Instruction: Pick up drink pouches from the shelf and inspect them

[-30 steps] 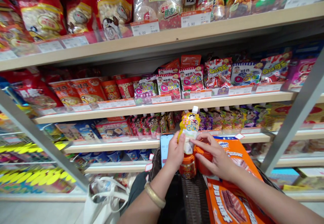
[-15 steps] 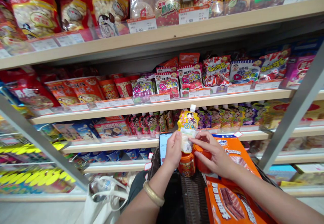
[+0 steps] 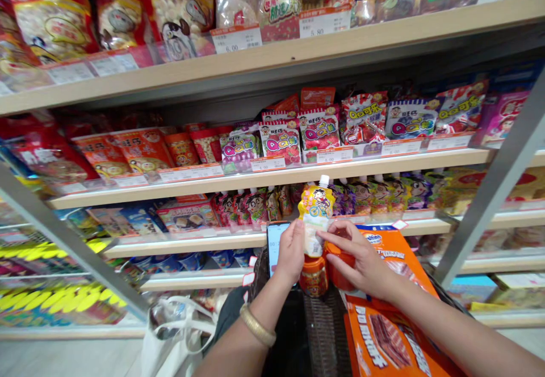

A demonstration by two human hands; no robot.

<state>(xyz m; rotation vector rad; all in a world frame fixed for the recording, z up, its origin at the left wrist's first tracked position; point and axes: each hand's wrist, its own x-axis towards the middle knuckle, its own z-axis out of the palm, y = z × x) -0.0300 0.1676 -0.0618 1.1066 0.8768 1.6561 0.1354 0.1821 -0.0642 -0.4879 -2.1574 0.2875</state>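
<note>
Upright in my left hand (image 3: pixel 290 252) is a spouted jelly pouch (image 3: pixel 316 204), yellow above and pale below, with a white cap; my fingers close on its left side. My right hand (image 3: pixel 358 259) has its fingers stretched out and apart, the index fingertip touching the pouch's pale lower part. Just below the pouch stands an orange-lidded jar (image 3: pixel 314 280). A second orange-red jar (image 3: pixel 338 275) is partly hidden behind my right fingers. Left of the pouch, a phone (image 3: pixel 275 246) with a lit screen shows behind my left hand.
Beneath my hands a dark woven basket (image 3: pixel 326 331) holds large orange snack bags (image 3: pixel 389 337) on its right. Ahead, shelves (image 3: pixel 272 178) carry candy bags, tubs and a row of similar pouches (image 3: pixel 378 195). A white tote bag (image 3: pixel 170 337) sits lower left. Grey posts (image 3: pixel 494 178) slant at both sides.
Almost nothing differs. The view has shifted very slightly, while both hands and the pouch keep the same pose.
</note>
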